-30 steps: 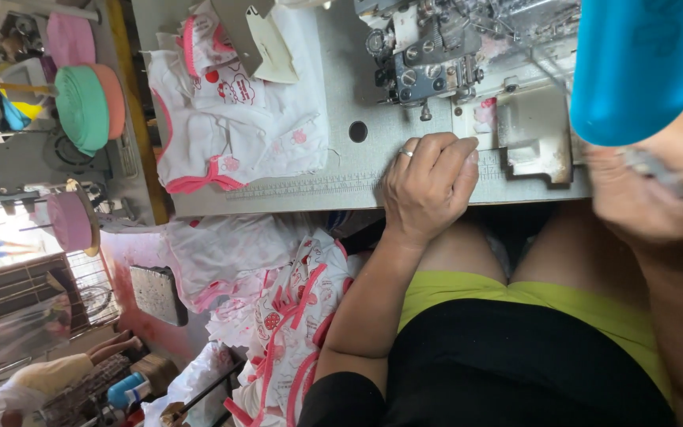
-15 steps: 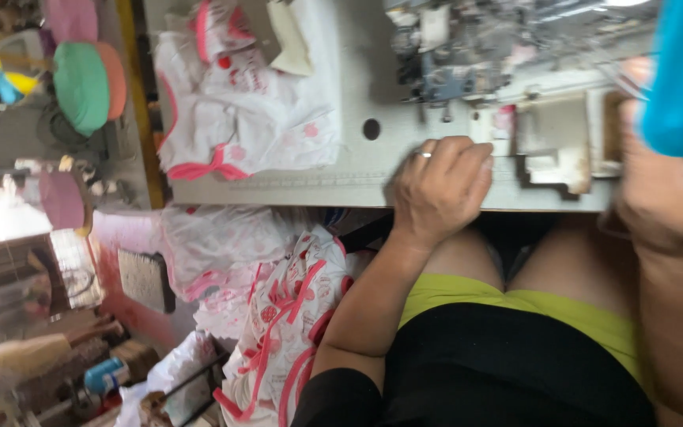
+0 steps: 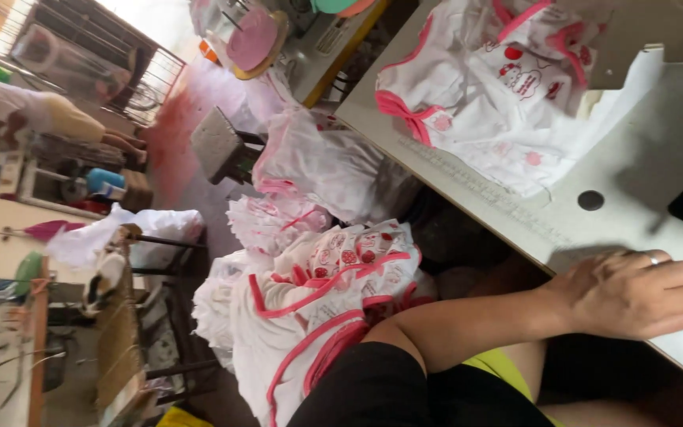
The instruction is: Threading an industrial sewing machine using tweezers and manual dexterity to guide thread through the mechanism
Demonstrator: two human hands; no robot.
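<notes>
Left hand (image 3: 634, 291) flat, fingers together, on grey sewing table (image 3: 634, 150); pink-trimmed white garments (image 3: 499, 87) on table; stool (image 3: 219, 145) beyond.

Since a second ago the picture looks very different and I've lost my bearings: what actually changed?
Mainly the view: the head turned left, so the blue cylinder, the right hand and the sewing machine dropped out of sight, while the heap of white and pink garments beside the table came into view. The left hand stayed flat on the table, holding nothing; the garments on the table stayed put.
</notes>
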